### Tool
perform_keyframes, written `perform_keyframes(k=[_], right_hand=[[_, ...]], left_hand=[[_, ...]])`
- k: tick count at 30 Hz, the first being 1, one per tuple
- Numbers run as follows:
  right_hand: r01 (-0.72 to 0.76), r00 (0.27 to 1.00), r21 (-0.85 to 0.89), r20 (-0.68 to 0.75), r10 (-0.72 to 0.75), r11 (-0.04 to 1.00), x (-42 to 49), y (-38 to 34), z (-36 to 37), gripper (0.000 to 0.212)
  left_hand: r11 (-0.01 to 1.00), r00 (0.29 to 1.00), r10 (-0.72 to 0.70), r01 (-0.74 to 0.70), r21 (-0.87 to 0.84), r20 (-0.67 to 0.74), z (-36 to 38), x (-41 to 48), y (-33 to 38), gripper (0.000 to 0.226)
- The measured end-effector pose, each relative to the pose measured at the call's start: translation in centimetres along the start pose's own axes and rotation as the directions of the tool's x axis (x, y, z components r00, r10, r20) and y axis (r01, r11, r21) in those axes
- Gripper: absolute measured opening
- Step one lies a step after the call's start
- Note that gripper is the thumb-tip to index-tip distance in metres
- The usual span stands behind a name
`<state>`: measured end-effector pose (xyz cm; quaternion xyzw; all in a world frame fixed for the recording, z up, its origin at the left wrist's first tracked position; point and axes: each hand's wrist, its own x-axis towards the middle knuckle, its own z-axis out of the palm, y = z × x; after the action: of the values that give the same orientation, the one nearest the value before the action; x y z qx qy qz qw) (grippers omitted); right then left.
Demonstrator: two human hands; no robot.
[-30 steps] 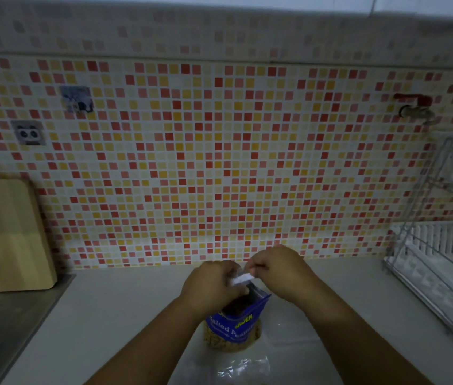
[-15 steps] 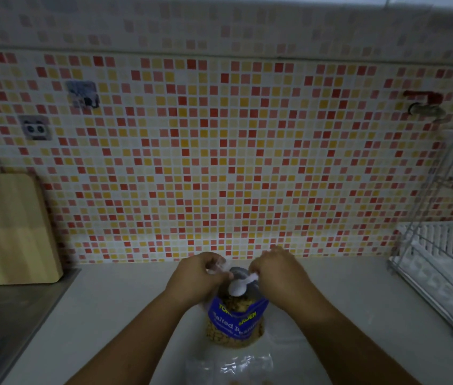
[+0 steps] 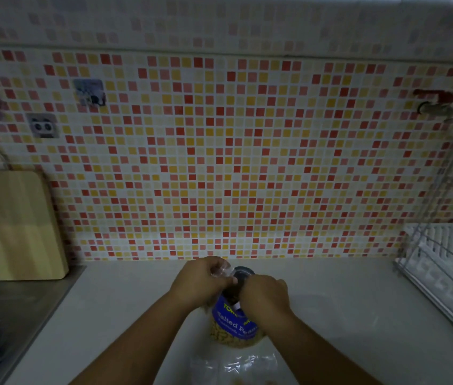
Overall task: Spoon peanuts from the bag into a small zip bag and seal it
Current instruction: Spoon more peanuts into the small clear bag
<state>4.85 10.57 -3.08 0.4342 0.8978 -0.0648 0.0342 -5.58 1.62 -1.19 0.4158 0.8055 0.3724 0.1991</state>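
Peanut bag (image 3: 233,323) stands upright on desk (image 3: 108,315). Left hand (image 3: 201,284) pinches its rim open. Right hand (image 3: 265,298) curls round spoon (image 3: 237,305), mostly hidden, dipped inside. Clear zip bag (image 3: 236,366) lies flat just in front. Risk: spoon snags the rim on lift-out, bag tips, peanuts spill.

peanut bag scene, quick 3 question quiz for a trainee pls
1. True or false: the cutting board stands upright, to the left of the peanut bag.
2. Where does the small zip bag lie? A on the cutting board; B on the counter, nearer the person than the peanut bag; C inside the peanut bag.
3. Which hand holds the peanut bag's top edge?
Key: 1 true; 2 B; 3 the left hand.
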Motion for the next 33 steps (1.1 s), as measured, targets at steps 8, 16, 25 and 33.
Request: perform_keyframes(k=[8, 16, 25, 33], right_hand=[[-0.265, 0.964, 0.353, 0.121, 0.237, 0.897, 1.0, 3.0, -1.0, 0.022], [-0.204, 0.978, 0.591, 0.087, 0.189, 0.781, -0.1, 6.5, -1.7, 0.022], [-0.2, 0.883, -0.008, 0.431, 0.184, 0.98, 1.6, 6.5, -5.8, 0.041], [-0.027, 0.873, -0.215, 0.47, 0.128, 0.976, 2.2, 7.1, -7.9, 0.043]], left_hand=[[0.994, 1.0, -0.007, 0.005, -0.113, -0.022, -0.6, 0.2, -0.1, 0.042], [0.993, 1.0, -0.011, 0.011, -0.117, -0.005, -1.6, 0.1, 0.2, 0.043], [0.995, 0.998, 0.055, -0.056, 0.078, 0.015, -0.9, 0.1, 0.2, 0.052], [0.95, 0.993, 0.117, -0.12, 0.289, 0.028, 0.0, 0.4, 0.9, 0.056]])
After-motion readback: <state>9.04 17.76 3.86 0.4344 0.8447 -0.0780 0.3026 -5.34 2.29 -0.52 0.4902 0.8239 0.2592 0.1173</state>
